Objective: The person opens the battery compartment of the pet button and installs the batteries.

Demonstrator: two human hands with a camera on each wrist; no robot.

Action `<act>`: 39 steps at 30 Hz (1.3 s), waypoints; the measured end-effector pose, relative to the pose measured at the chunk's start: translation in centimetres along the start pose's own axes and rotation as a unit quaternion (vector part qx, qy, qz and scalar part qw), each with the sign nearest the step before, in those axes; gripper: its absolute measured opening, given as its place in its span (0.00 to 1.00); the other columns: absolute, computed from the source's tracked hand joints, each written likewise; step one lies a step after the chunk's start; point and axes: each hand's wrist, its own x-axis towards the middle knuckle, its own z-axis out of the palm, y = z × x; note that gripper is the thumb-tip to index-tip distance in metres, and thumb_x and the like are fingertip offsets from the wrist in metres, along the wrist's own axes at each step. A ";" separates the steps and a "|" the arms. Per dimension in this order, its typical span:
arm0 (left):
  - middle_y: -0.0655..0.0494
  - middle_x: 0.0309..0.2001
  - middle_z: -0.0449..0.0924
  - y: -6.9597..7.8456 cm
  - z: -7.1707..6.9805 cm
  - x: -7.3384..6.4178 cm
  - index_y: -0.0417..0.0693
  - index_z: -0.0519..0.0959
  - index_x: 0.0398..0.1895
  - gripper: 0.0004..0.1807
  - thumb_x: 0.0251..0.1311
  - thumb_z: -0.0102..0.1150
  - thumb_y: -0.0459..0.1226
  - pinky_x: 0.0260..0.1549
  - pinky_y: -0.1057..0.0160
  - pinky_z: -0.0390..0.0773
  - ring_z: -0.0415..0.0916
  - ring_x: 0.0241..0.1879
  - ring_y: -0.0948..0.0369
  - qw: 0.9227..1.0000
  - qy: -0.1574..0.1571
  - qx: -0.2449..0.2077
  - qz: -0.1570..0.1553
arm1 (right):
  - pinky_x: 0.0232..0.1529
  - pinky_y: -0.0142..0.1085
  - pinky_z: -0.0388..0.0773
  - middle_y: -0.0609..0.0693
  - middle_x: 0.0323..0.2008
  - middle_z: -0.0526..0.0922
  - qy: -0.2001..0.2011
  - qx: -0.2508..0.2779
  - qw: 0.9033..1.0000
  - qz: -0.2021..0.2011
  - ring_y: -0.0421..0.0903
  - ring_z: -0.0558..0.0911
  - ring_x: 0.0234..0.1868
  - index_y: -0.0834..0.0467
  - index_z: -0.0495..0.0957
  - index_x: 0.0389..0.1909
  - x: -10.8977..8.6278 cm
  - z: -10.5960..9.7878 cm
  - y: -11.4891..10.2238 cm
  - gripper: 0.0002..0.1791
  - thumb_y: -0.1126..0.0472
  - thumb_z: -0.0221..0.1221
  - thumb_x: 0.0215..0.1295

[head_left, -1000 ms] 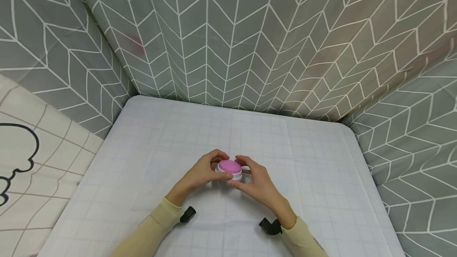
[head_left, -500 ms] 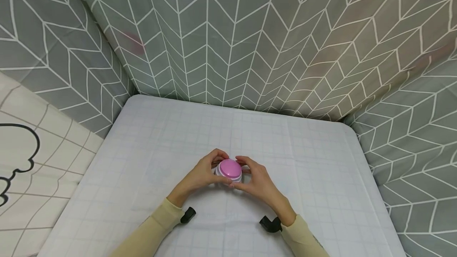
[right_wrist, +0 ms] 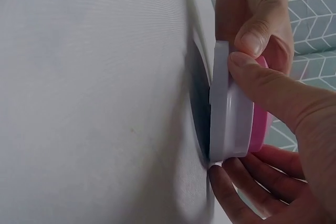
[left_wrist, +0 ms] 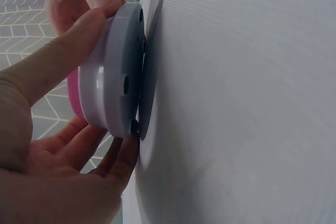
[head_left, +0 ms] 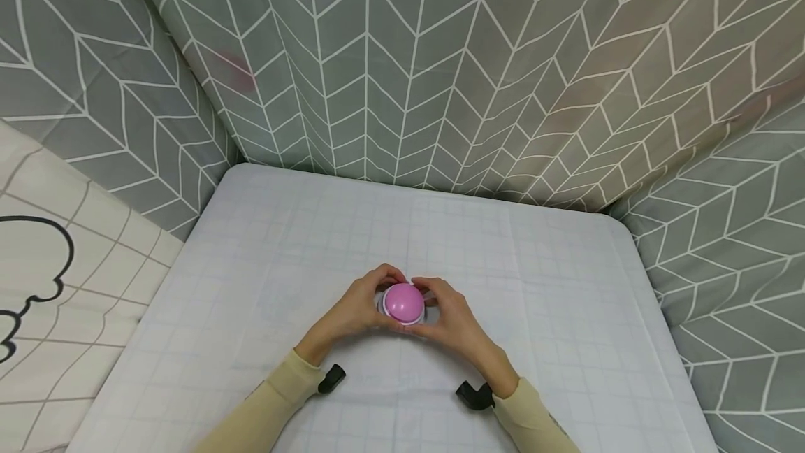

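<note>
A round push button (head_left: 404, 303) with a pink domed top and a white base is held near the middle of the table. My left hand (head_left: 358, 310) grips its left side, thumb on the near rim and fingers behind. On the opposite side my right hand (head_left: 454, 320) holds it the same way, the two thumbs almost meeting. Small dark holes show on the white base (left_wrist: 123, 72) in the left wrist view. Under the base, a thin dark disc-like shape (right_wrist: 199, 103) lies close to the tabletop; whether it is a part or a shadow, I cannot tell.
A white cloth with a faint grid covers the table (head_left: 302, 229). Grey chevron-patterned curtains (head_left: 402, 75) hang behind and at the sides. A pale gridded cloth (head_left: 94, 313) with a black cloud outline is at left. Black mounts (head_left: 474, 395) sit at both wrists.
The push button has tilted, so its pink dome now faces up toward the head camera and less of its white side shows. Both hands keep their hold with little movement.
</note>
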 end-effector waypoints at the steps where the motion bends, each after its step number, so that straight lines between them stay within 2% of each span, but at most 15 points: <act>1: 0.57 0.59 0.82 0.0 0.0 0.0 0.51 0.74 0.61 0.45 0.37 0.91 0.37 0.69 0.42 0.71 0.79 0.63 0.55 1.000 0.000 0.005 0.002 | 0.52 0.39 0.88 0.55 0.57 0.82 0.002 -0.004 1.000 -0.002 0.50 0.85 0.56 0.65 0.73 0.66 0.0 0.1 0.0 0.45 0.59 0.84 0.48; 8: 0.57 0.58 0.82 -0.1 0.1 -0.1 0.49 0.74 0.62 0.47 0.35 0.92 0.38 0.66 0.43 0.72 0.78 0.62 0.55 0.999 0.002 0.044 0.033 | 0.52 0.39 0.87 0.50 0.58 0.82 0.000 -0.025 1.000 0.001 0.47 0.81 0.58 0.60 0.76 0.64 -0.2 0.3 -0.1 0.42 0.55 0.84 0.48; 14: 0.59 0.56 0.81 -0.3 0.0 0.0 0.51 0.75 0.59 0.45 0.34 0.92 0.40 0.63 0.47 0.73 0.75 0.60 0.57 0.998 0.004 0.061 0.028 | 0.54 0.39 0.87 0.49 0.57 0.81 -0.001 -0.029 1.000 0.007 0.46 0.80 0.59 0.59 0.76 0.63 0.0 0.5 0.0 0.40 0.55 0.84 0.50; 19: 0.59 0.55 0.81 -0.3 -0.1 0.2 0.52 0.76 0.58 0.44 0.32 0.93 0.40 0.60 0.49 0.73 0.74 0.59 0.57 0.997 0.006 0.076 0.026 | 0.53 0.40 0.87 0.50 0.56 0.81 0.009 -0.034 0.999 -0.003 0.46 0.80 0.58 0.60 0.76 0.62 0.0 0.6 0.2 0.41 0.55 0.84 0.48; 31: 0.59 0.55 0.81 -0.8 -0.1 0.7 0.52 0.76 0.58 0.45 0.31 0.93 0.37 0.61 0.47 0.74 0.73 0.58 0.57 0.996 -0.001 0.082 0.039 | 0.54 0.41 0.87 0.50 0.56 0.81 0.021 -0.040 0.999 -0.002 0.46 0.79 0.59 0.59 0.76 0.62 0.1 0.9 0.6 0.41 0.54 0.84 0.48; 35: 0.58 0.56 0.80 -0.7 -0.4 0.7 0.50 0.75 0.60 0.45 0.35 0.92 0.41 0.62 0.47 0.75 0.73 0.59 0.56 0.995 -0.015 0.092 0.038 | 0.55 0.39 0.86 0.49 0.57 0.81 0.018 -0.046 0.999 -0.007 0.46 0.79 0.59 0.59 0.76 0.62 0.2 1.0 0.7 0.41 0.53 0.84 0.49; 39: 0.52 0.61 0.79 -0.5 -1.3 0.2 0.45 0.74 0.66 0.47 0.43 0.88 0.48 0.64 0.46 0.76 0.74 0.62 0.54 0.995 -0.024 0.097 0.012 | 0.54 0.38 0.85 0.50 0.57 0.82 0.016 -0.055 0.998 -0.011 0.46 0.81 0.57 0.59 0.76 0.63 0.0 1.0 0.8 0.42 0.52 0.84 0.49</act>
